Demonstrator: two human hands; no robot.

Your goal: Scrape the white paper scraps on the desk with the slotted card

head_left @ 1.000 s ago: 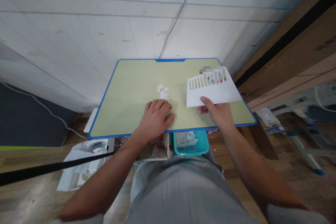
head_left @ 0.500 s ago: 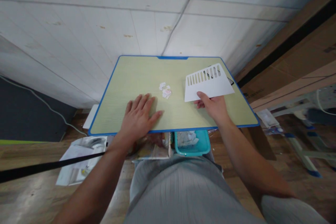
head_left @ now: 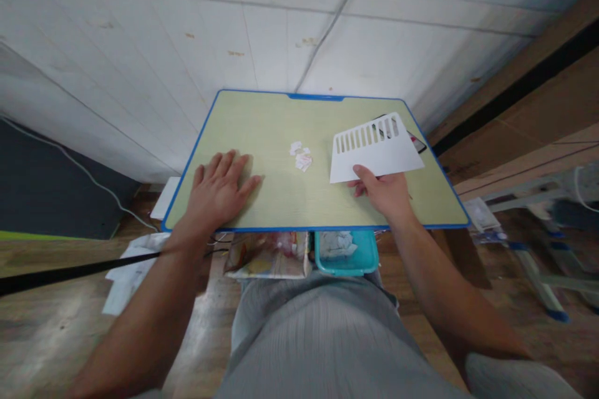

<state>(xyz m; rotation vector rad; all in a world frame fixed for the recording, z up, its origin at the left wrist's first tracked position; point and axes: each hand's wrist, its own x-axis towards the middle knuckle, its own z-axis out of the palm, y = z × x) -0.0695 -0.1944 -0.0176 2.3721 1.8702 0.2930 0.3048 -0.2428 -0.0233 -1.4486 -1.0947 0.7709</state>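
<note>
My right hand pinches the near edge of a white sheet, thumb on top and fingers beneath. A row of slots is cut along the sheet's far side. The sheet is tilted above the right part of a pale-yellow table with a blue rim. Partly hidden under it lies a dark-edged flat object, whose kind I cannot make out. Flat on the tabletop at the left rests my left hand, fingers spread, holding nothing. Between my hands lie several small white paper scraps in a loose cluster.
Below the table's front edge, close to my body, are a turquoise plastic bin with greyish contents and an open box. A white wall stands behind the table. Large cardboard boxes line the right side.
My left hand has slid left across the tabletop, away from the paper scraps. The right hand holds the slotted sheet in nearly the same place. The view has shifted slightly.
</note>
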